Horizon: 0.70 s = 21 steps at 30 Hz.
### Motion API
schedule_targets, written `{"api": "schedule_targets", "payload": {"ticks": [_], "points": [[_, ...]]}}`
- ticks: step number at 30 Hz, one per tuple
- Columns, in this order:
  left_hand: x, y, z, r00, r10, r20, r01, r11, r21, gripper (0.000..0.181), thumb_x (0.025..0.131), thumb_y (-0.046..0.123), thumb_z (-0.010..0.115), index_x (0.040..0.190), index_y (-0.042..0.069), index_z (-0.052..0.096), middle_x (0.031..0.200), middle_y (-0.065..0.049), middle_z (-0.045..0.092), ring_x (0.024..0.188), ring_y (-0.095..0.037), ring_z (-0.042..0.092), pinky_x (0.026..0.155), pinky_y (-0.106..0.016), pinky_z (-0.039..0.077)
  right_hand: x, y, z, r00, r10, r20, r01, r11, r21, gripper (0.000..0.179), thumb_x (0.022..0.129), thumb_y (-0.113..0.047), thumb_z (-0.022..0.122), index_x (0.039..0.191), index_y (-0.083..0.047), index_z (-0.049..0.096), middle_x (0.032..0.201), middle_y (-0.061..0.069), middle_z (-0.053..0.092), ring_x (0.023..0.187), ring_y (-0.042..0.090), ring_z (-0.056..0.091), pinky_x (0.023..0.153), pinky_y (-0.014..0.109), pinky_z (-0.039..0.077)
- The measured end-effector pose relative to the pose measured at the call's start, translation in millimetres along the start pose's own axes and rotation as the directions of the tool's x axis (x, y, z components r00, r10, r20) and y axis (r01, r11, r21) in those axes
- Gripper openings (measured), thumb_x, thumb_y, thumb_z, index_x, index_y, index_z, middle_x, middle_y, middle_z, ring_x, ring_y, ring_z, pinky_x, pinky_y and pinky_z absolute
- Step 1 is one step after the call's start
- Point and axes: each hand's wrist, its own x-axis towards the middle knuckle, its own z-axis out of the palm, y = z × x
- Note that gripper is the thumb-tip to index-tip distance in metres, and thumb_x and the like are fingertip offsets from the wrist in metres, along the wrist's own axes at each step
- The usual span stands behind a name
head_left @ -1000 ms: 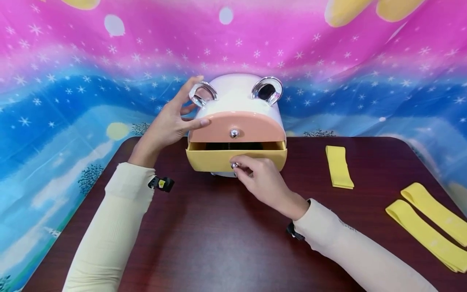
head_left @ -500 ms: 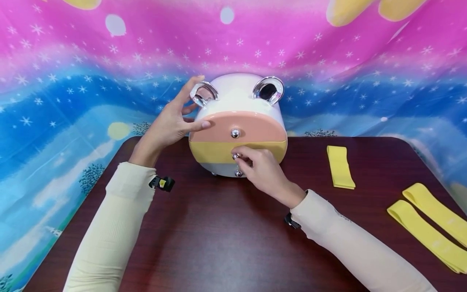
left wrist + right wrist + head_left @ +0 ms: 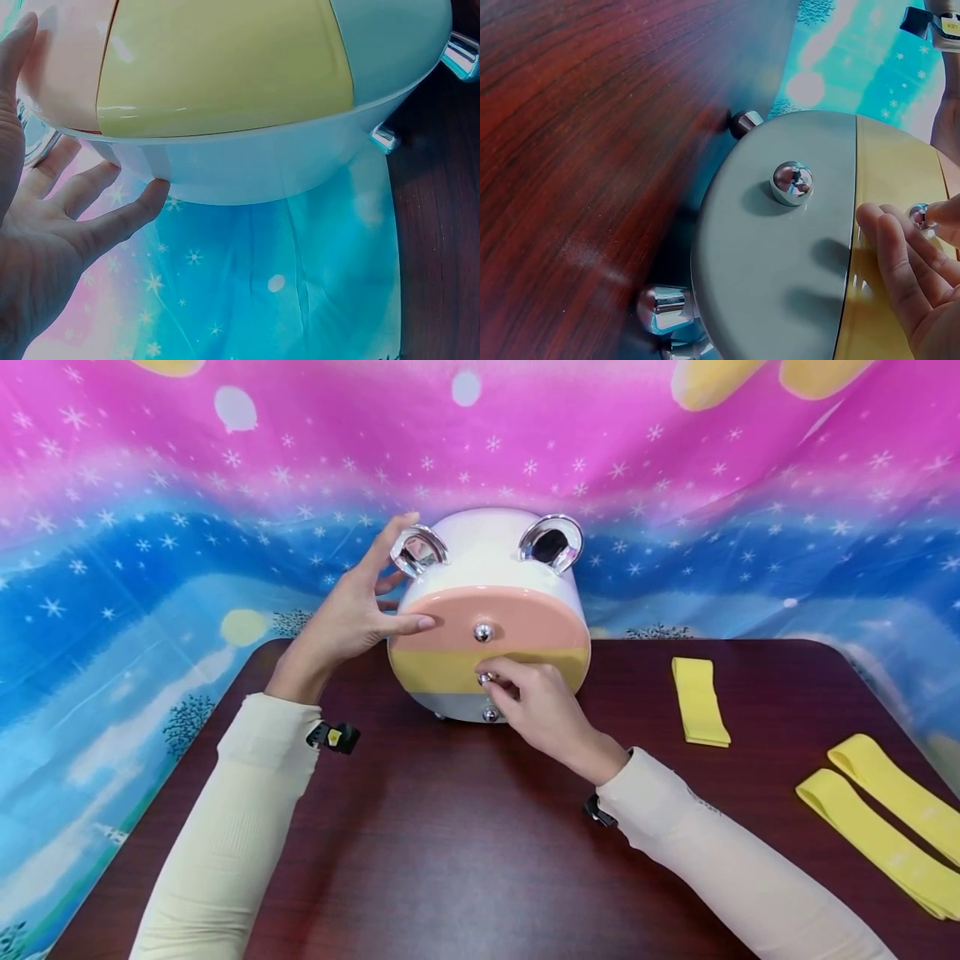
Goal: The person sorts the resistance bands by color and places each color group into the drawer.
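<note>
A small three-drawer storage box, white with silver ears, stands at the back of the table. Its front has a peach top drawer, a yellow middle drawer and a grey bottom drawer, all closed flush. At the box's left side my left hand holds it, thumb on the peach front and fingers spread along the white side wall. My right hand pinches the yellow drawer's round silver knob between thumb and finger. The other fingers lie close against the yellow front in the right wrist view.
A folded yellow band lies on the dark wood table right of the box. Two more yellow bands lie by the right edge. A patterned cloth backdrop hangs close behind the box.
One second ago the yellow middle drawer stood partly out. My right hand has moved it in until flush, keeping its pinch on the knob. My left hand has stayed on the box.
</note>
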Motion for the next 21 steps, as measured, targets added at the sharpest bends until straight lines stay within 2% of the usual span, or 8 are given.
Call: {"api": "schedule_targets", "payload": {"ticks": [4,8,14,17,21], "points": [[-0.8,-0.2,0.6,1.0,-0.013,-0.009,0.013,1.0,0.001,0.11,0.083,0.026,0.091,0.16,0.058,0.019,0.173,0.001,0.022,0.154,-0.04,0.039,0.108,-0.063,0.051,-1.9,1.6,-0.2,1.0,-0.019,0.009,0.019,1.0,0.014,0.017,0.099,-0.004,0.07,0.114,-0.005,0.078,0.099,0.007,0.079,0.079,0.014,0.07,0.071,0.031,0.058],[-1.2,-0.1,0.8,1.0,-0.02,-0.011,0.02,1.0,-0.004,0.112,0.083,0.025,0.092,0.162,0.054,0.019,0.173,0.001,0.021,0.154,-0.039,0.039,0.107,-0.063,0.052,-6.3,2.7,-2.8,0.998,-0.057,0.013,0.057,0.998,0.032,0.019,0.097,-0.002,0.071,0.115,-0.005,0.079,0.104,0.007,0.08,0.081,0.013,0.069,0.071,0.029,0.057],[0.3,0.5,0.5,1.0,-0.02,-0.009,0.02,1.0,0.007,0.113,0.082,0.026,0.092,0.163,0.053,0.018,0.174,0.003,0.02,0.154,-0.037,0.04,0.109,-0.062,0.051,-17.1,6.4,-4.5,0.986,-0.169,0.007,0.169,0.985,-0.033,0.018,0.092,0.001,0.075,0.107,-0.007,0.081,0.087,0.003,0.076,0.07,0.015,0.061,0.063,0.026,0.052],[0.7,0.5,0.3,1.0,-0.019,-0.008,0.019,1.0,0.008,0.113,0.082,0.026,0.092,0.163,0.052,0.017,0.174,0.004,0.019,0.155,-0.037,0.04,0.109,-0.062,0.051,-20.0,9.9,-2.8,0.981,-0.182,0.059,0.187,0.978,-0.093,0.017,0.091,-0.002,0.078,0.105,-0.009,0.08,0.083,0.0,0.074,0.071,0.015,0.065,0.065,0.028,0.055],[0.5,0.0,0.8,1.0,-0.017,-0.005,0.017,1.0,0.003,0.112,0.083,0.025,0.091,0.163,0.053,0.018,0.174,0.005,0.018,0.155,-0.037,0.039,0.109,-0.062,0.051,-20.7,17.7,2.2,0.976,-0.125,0.177,0.154,0.975,-0.162,0.018,0.092,-0.005,0.076,0.108,-0.012,0.079,0.084,-0.002,0.074,0.073,0.011,0.067,0.066,0.029,0.056]]}}
